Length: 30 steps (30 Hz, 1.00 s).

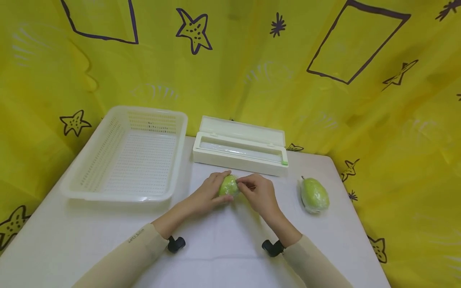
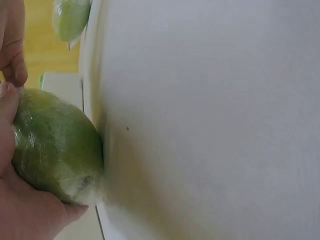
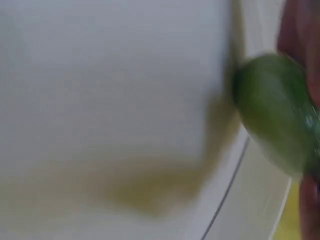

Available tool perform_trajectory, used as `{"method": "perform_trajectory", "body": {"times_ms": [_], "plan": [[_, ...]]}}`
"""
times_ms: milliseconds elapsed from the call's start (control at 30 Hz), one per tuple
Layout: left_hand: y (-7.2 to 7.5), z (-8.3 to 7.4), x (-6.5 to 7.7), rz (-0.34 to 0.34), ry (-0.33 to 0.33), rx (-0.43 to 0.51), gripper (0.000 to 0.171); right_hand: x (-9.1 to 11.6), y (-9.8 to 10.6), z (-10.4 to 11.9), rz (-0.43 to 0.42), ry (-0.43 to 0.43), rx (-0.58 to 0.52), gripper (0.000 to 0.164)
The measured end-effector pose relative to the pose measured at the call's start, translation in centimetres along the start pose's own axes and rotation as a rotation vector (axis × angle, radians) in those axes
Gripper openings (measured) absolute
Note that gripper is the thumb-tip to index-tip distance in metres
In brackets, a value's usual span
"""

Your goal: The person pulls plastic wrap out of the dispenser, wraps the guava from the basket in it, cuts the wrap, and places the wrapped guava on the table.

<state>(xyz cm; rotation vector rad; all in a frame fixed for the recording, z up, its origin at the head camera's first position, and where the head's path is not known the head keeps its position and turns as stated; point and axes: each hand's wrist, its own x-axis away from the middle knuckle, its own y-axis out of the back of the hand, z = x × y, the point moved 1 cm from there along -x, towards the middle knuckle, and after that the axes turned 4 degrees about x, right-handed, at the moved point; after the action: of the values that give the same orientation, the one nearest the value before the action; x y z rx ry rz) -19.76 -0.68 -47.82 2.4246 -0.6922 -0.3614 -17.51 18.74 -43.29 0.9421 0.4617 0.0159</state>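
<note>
A green pear [image 1: 228, 185] wrapped in clear cling film lies on the white table. My left hand [image 1: 208, 193] holds it from the left, thumb on the near side and fingers over the far side. Film creases around the pear's blossom end [image 2: 86, 181] show in the left wrist view. From the right, my right hand [image 1: 260, 194] pinches at the pear's other end with thumb and fingertips, where the film gathers; the fingers hide the exact pinch. In the right wrist view the pear [image 3: 272, 110] is blurred. A second film-wrapped pear [image 1: 315, 195] lies apart, to the right.
An open cream cling film dispenser [image 1: 239, 162] stands behind the hands, its lid raised and a film roll inside. On the left sits a white plastic basket [image 1: 119, 196]. A yellow patterned curtain [image 1: 230, 72] hangs along the table's back and right sides.
</note>
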Motion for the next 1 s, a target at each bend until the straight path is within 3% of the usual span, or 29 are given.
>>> {"method": "perform_trajectory", "body": {"times_ms": [133,200,367,467,633,767,867,1000], "plan": [[-0.1,-0.3,0.0,-0.041,0.032,0.002,0.077,0.6,-0.3,1.4,-0.007,0.219,0.322,0.028],[-0.2,-0.3,0.0,-0.062,0.040,-0.009,0.076,0.9,-0.2,1.8,0.025,0.251,0.404,0.038],[-0.6,-0.3,0.2,-0.071,0.044,-0.037,0.076,1.0,0.1,2.2,0.155,0.153,0.325,0.053],[-0.7,-0.3,0.3,-0.062,0.033,-0.043,0.072,0.9,-0.2,2.2,0.236,0.160,0.291,0.055],[-0.7,-0.1,0.4,-0.066,0.019,-0.059,0.071,0.4,-0.6,2.2,0.271,0.243,0.443,0.054],[-1.0,-0.1,0.4,-0.074,0.026,-0.072,0.084,-0.2,-0.2,1.9,0.261,0.189,0.392,0.050],[-1.2,-0.2,0.4,-0.089,0.028,-0.058,0.098,-0.3,0.0,1.4,0.329,0.176,0.333,0.051],[-1.2,-0.3,0.2,-0.084,0.035,0.040,0.110,-0.2,0.0,0.6,0.412,0.188,0.378,0.052]]}}
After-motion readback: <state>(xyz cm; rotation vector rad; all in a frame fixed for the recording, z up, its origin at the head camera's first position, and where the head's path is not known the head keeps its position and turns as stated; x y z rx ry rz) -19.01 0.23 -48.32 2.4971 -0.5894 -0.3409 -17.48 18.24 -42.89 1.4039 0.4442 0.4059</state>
